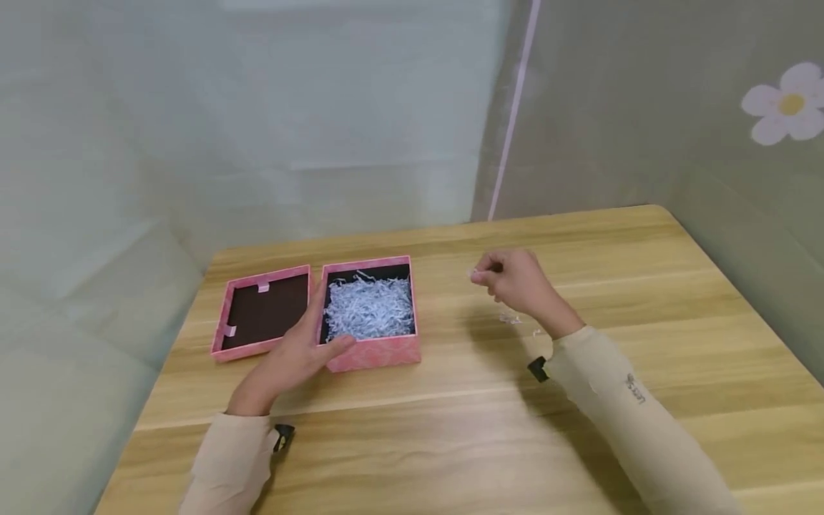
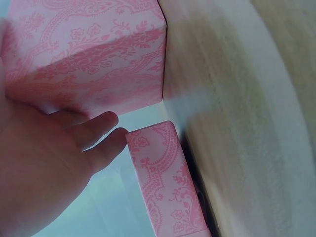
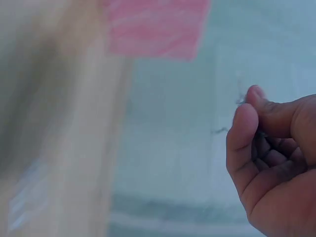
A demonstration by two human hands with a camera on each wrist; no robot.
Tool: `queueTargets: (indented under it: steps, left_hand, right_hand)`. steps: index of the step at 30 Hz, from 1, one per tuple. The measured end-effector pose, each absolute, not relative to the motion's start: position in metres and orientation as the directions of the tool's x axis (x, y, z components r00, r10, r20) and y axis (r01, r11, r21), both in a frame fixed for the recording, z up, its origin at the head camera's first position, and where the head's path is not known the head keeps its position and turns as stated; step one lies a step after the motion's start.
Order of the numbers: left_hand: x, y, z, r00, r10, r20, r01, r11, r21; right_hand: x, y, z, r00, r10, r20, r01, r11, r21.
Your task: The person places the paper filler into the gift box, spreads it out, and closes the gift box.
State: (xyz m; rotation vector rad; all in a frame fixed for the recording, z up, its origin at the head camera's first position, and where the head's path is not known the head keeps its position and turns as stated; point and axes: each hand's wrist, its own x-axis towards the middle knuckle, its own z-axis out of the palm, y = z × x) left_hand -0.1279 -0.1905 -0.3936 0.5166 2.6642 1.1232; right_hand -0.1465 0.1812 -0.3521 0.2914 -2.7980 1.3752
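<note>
A pink patterned box [image 1: 376, 355] stands uncovered on the table, filled with pale shredded paper [image 1: 370, 307]. My left hand [image 1: 292, 357] rests against its left side and front corner, the thumb lying along the front rim. In the left wrist view the fingers look nearly straight beside the box. To the right of the box, my right hand [image 1: 520, 285] is raised above the table. Between its thumb and index finger it pinches a few thin paper shreds [image 3: 241, 100]. The box lid [image 1: 267, 315] lies inner side up, left of the box.
Some loose paper shreds [image 1: 510, 318] are scattered on the wooden table [image 1: 412, 443] under my right hand. Pale cloth [image 1: 322, 143] hangs behind the table, with a grey panel [image 1: 611, 129] farther right.
</note>
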Motion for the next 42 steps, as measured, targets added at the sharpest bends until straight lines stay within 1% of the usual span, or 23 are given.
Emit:
queueTargets:
  steps: [4, 7, 11, 14, 17, 19, 26, 30, 34, 38, 42]
  left_hand:
    - [-0.128, -0.191, -0.394, -0.921, 0.388, -0.041, 0.243, 0.654, 0.717]
    - [-0.127, -0.190, -0.394, -0.920, 0.392, -0.026, 0.256, 0.649, 0.717]
    - [-0.125, -0.190, -0.393, -0.918, 0.395, -0.023, 0.256, 0.638, 0.727]
    - [-0.124, -0.186, -0.393, -0.917, 0.398, -0.029, 0.252, 0.635, 0.731]
    - [-0.125, -0.183, -0.393, -0.915, 0.403, -0.029, 0.257, 0.634, 0.729]
    - [-0.127, -0.181, -0.392, -0.912, 0.410, -0.028, 0.263, 0.634, 0.727]
    - [-0.130, -0.179, -0.391, -0.912, 0.408, -0.029, 0.263, 0.640, 0.722]
    - [-0.131, -0.179, -0.391, -0.913, 0.408, -0.025, 0.267, 0.641, 0.720]
    - [-0.131, -0.179, -0.391, -0.912, 0.411, -0.019, 0.275, 0.642, 0.716]
    - [-0.132, -0.179, -0.390, -0.910, 0.415, -0.017, 0.280, 0.643, 0.712]
    - [-0.132, -0.180, -0.389, -0.907, 0.421, -0.013, 0.291, 0.649, 0.703]
  right_hand:
    - [-0.159, 0.137, -0.321, -0.964, -0.229, 0.136, -0.242, 0.547, -0.801]
    - [-0.169, 0.109, -0.307, -0.933, -0.308, 0.187, -0.333, 0.535, -0.777]
    - [-0.183, 0.083, -0.301, -0.882, -0.411, 0.230, -0.441, 0.553, -0.707]
    - [-0.188, 0.079, -0.302, -0.852, -0.472, 0.224, -0.486, 0.558, -0.672]
    - [-0.189, 0.084, -0.303, -0.839, -0.504, 0.206, -0.500, 0.565, -0.657]
    - [-0.188, 0.089, -0.302, -0.842, -0.500, 0.201, -0.497, 0.576, -0.650]
    - [-0.186, 0.099, -0.301, -0.861, -0.462, 0.212, -0.482, 0.609, -0.630]
    - [-0.179, 0.112, -0.305, -0.876, -0.419, 0.238, -0.463, 0.597, -0.655]
    - [-0.168, 0.141, -0.314, -0.898, -0.362, 0.249, -0.420, 0.543, -0.727]
    - [-0.151, 0.179, -0.324, -0.919, -0.310, 0.243, -0.376, 0.505, -0.777]
    - [-0.131, 0.223, -0.339, -0.954, -0.234, 0.188, -0.285, 0.506, -0.814]
